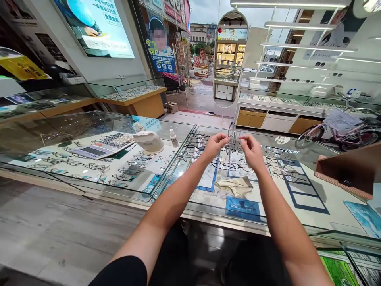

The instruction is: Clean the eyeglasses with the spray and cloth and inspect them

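Dark, thin-rimmed eyeglasses (231, 130) are held above the clear glass counter (208, 203): the left hand (216, 146), at eight o'clock from them, pinches their rim; the right hand (251, 151), at four o'clock, has fingertips drawn narrow, contact unclear. Crumpled pale-yellow cloth (235, 186) lies at six o'clock.

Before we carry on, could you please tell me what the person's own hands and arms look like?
Both the left hand and the right hand are ungloved, with no watch or bracelet showing. The forearms are uncovered. A short, plain black sleeve shows on the left arm; no right sleeve is in view.
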Demonstrator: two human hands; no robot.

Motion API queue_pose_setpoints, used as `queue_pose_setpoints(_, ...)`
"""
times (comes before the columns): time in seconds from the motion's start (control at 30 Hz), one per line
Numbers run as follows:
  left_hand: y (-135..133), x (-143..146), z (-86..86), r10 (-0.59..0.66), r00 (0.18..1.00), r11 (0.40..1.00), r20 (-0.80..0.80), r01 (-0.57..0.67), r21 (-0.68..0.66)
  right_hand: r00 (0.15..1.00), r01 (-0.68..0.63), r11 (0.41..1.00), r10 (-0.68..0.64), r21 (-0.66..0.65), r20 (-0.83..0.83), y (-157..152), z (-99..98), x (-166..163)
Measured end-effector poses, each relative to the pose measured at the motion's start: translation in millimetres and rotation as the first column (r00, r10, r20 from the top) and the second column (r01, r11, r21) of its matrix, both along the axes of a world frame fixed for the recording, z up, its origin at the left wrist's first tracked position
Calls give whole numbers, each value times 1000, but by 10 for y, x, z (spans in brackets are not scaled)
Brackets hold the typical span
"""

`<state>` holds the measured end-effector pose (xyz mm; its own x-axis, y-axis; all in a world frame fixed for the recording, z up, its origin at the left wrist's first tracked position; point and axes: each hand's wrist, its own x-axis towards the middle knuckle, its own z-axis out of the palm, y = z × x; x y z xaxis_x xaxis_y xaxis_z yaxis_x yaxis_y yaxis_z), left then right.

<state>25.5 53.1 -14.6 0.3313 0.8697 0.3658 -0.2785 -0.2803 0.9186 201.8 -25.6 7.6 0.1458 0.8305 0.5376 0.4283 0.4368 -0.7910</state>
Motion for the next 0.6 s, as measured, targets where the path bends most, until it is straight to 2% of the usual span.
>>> queue_pose_setpoints(0.07,-41,26,-27,-35,999,999,13,36,-35,999,-22,999,20,-33,-34,35,-195,-21)
queue_pose_setpoints(0.13,-71,40,-44,-46,999,998,19,47,-49,998,-46,998,44,-35,-46,55,-269,-26)
queue_pose_setpoints(0.6,4,19,-154,-90,996,995,5,91,-46,982,-146,982,129,-116,-141,62,-209,39)
